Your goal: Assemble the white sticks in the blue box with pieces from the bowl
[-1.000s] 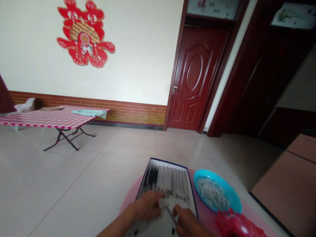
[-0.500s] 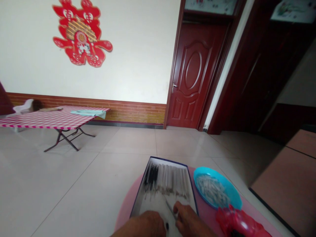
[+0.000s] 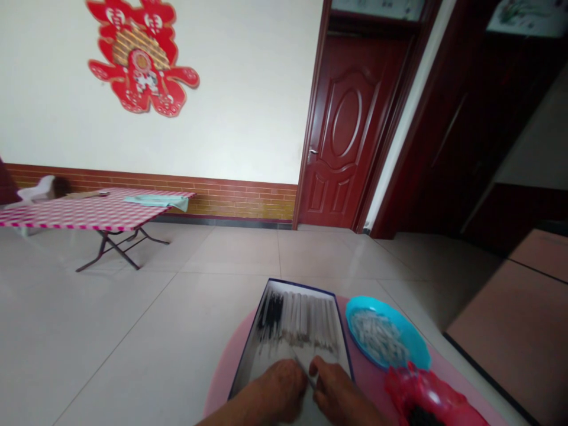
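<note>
One left hand [image 3: 279, 389], one right hand [image 3: 337, 395], one open box [image 3: 293, 284], one turquoise dish [image 3: 397, 318]

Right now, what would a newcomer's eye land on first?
The red paper-cut decoration on the white wall at upper left and the dark red door straight ahead stand out first. Low in view, the left hand and right hand are over an open box of slim pale sticks, beside a bright blue dish on a pink round tabletop.
</note>
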Motion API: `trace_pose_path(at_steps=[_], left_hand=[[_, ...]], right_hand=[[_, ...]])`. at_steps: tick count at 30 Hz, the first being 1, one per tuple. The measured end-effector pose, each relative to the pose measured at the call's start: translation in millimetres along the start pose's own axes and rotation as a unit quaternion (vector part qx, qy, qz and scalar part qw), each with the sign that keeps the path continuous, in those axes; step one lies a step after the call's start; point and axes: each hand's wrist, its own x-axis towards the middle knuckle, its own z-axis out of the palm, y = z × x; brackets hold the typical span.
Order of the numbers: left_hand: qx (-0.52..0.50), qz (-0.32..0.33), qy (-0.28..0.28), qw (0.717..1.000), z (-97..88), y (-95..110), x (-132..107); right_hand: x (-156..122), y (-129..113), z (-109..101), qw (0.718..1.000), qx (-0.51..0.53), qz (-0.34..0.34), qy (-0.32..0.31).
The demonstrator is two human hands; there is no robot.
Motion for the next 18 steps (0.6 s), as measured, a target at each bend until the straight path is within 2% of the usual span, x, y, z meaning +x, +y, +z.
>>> trace_pose_path(at_steps=[3, 6, 8, 10, 12, 14, 18], left_hand=[[-0.046, -0.061, 0.001, 0.997, -13.6, -7, -6], [-0.113, -0.130, 0.025, 0.985, -29.2, -20, -9], [-0.166, -0.164, 0.072, 0.970, -35.5, -29, -9], [-0.240, -0.194, 0.120, 0.944, -38.0, -36, -6], [-0.347, -0.235, 0.137, 0.898, -38.3, -37, -4], [-0.477, -0.258, 0.139, 0.829, -38.3, -33, -2], [-0.681, -0.205, 0.155, 0.686, -40.6, -20, -3]], right_hand=[[-2, -9, -9, 1.000, 0.021, -0.003, 0.007], [3, -15, -14, 0.991, 0.127, 0.023, -0.027], [10, -17, -12, 0.967, 0.241, 0.057, -0.054], [17, -19, -8, 0.928, 0.358, 0.091, -0.053], [22, -23, -6, 0.875, 0.469, 0.114, -0.020], [23, -29, -8, 0.816, 0.564, 0.124, 0.032], [26, -39, -15, 0.708, 0.678, 0.136, 0.144]])
